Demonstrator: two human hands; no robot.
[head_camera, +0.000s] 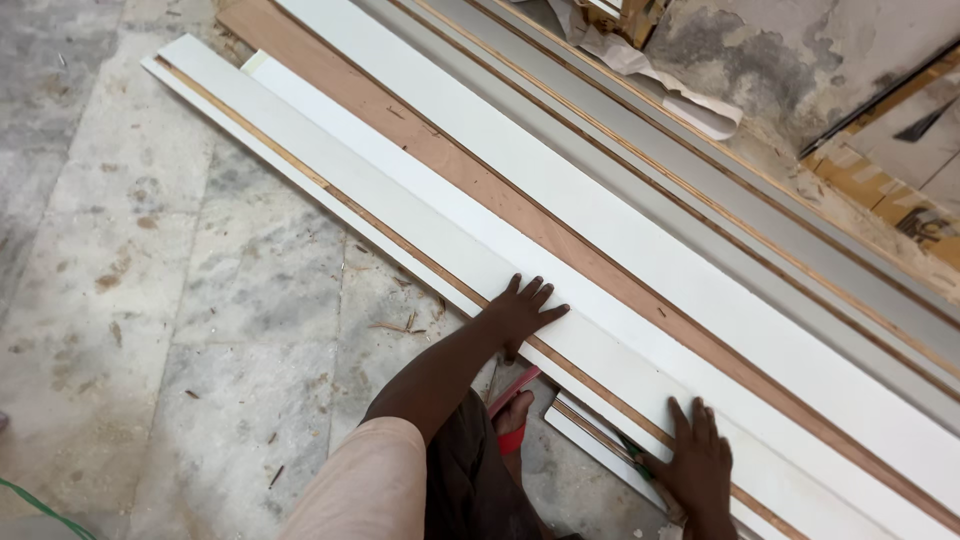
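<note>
Nearest the camera, a pale sleeve (365, 480) covered the upper left arm, and a foot in a red sandal (512, 410) stood on the stone floor (200, 300) just below the boards.

The right hand (697, 462) lay at the lower right, palm down, on the near end of a stack of long white laminated boards (470, 250). Its fingers were extended and flat, not closed around anything. A short white offcut (590, 440) lay just left of this hand, partly under the stack's edge.

The left hand (522, 308) lay farther along the same white board. Its fingers were spread and pressed flat on the top face, released, gripping nothing. The thumb side sat at the board's near edge.

The boards ran diagonally from the lower right to the upper left, lying on the floor. Brown plywood edges showed between the white faces. A wider brown strip (480, 180) ran beside the handled board on its far side, followed by another white board and grey boards (700, 190).

Scattered wood chips lay on the floor near the boards. At the far top, crumpled paper (650, 70) lay against a rough grey wall (800, 50).
</note>
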